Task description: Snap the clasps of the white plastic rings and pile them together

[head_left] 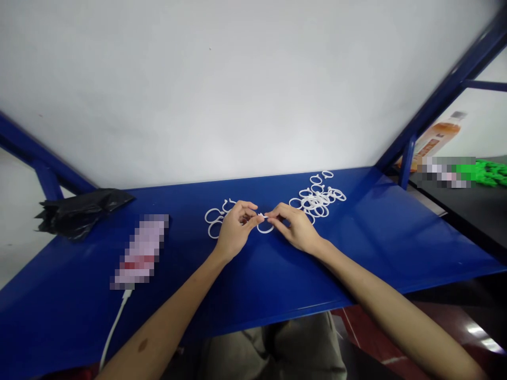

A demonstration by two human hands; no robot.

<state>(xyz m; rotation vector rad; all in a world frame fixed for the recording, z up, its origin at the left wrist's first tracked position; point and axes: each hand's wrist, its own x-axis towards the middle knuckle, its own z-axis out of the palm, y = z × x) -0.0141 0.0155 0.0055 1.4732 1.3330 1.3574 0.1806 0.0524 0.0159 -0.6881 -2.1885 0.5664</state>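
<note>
Over the middle of the blue table, my left hand (pixel 236 228) and my right hand (pixel 296 228) meet at a white curtain ring (pixel 265 231). Thumb and fingertips of each hand pinch its top, where small tabs stick up; the loop hangs below between the hands. Fingers partly cover the pinched part, so its closure is hard to make out. Several similar white rings (pixel 215 236) lie just left of my left hand, partly hidden by it. Beyond my right hand is a larger loose pile of white rings (pixel 316 201).
The blue table (pixel 253 287) backs onto a pale wall (pixel 245 105). At left lie a black plastic bag (pixel 85 211) and a blurred-out pinkish device (pixel 140 250) with a white cable (pixel 114 327). Blue frame bars (pixel 406 161) rise at the sides. A bottle (pixel 435 140) stands beyond the right one.
</note>
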